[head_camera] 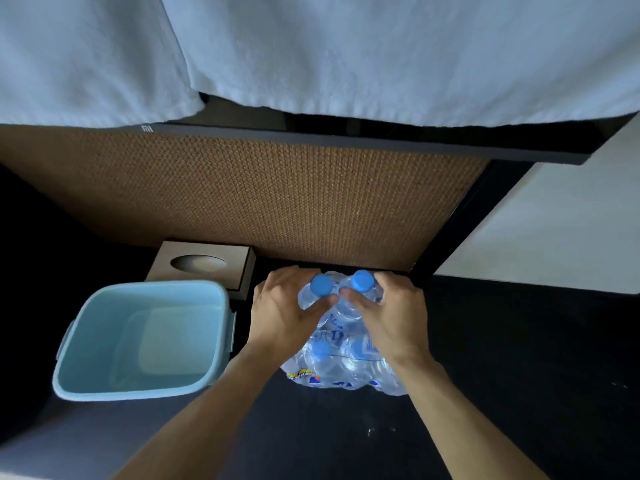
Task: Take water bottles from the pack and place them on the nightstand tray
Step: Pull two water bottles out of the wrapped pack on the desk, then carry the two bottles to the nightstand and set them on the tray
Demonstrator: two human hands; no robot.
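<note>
— Forearms are reaching in from the bottom edge, both of them, and the left hand (285, 306) and right hand (388, 308) are closing on the pack (341, 344) from either side.

— What are they holding?

— Each one is curling around a bottle at the far end of the pack: the left hand on the left bottle (320, 289), the right hand on the right bottle (362, 284). Fingers are wrapping the shoulders, thumbs are meeting in the middle between the two blue caps. Neither bottle is looking clear of the plastic wrap yet.

— And the key relation?

— Bottles are standing upright, long axis vertical, caps pointing at the camera, directly under the hands. So the coming pull is probably straight up. Both hands are equally near.

— Any writing?

— Blue and yellow print on the wrap is showing, too blurred to read. A small logo is sitting on the dark bar (346, 142) higher up; its letters are hard to make out.

— Around them?

— A light blue bin (83, 344) is sitting left of the pack, a brown tissue box (242, 268) beyond it. No tray is showing.
</note>
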